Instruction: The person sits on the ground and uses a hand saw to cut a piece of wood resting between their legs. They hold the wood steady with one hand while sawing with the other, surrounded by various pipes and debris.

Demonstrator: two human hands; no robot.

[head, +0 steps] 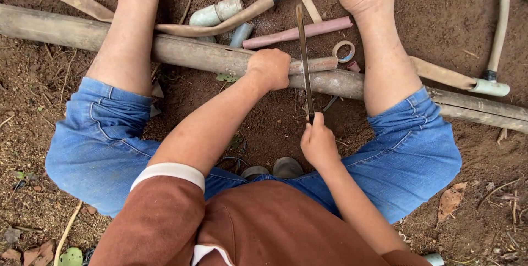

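Note:
My left hand (269, 68) is closed around a thin brownish pipe (316, 65) that rests on top of a long muddy pipe (187, 51) lying across the ground under my bare legs. My right hand (318, 144) grips the near end of a narrow dark saw blade (303, 57). The blade stands on edge and crosses the thin pipe just right of my left fist, reaching away from me.
Beyond the long pipe lie a pink pipe piece (297, 32), pale green fittings (217, 12), a tape roll (345, 51) and curved hoses (498, 29). My bare feet rest on brown soil (451, 7). Dry leaves lie at the right.

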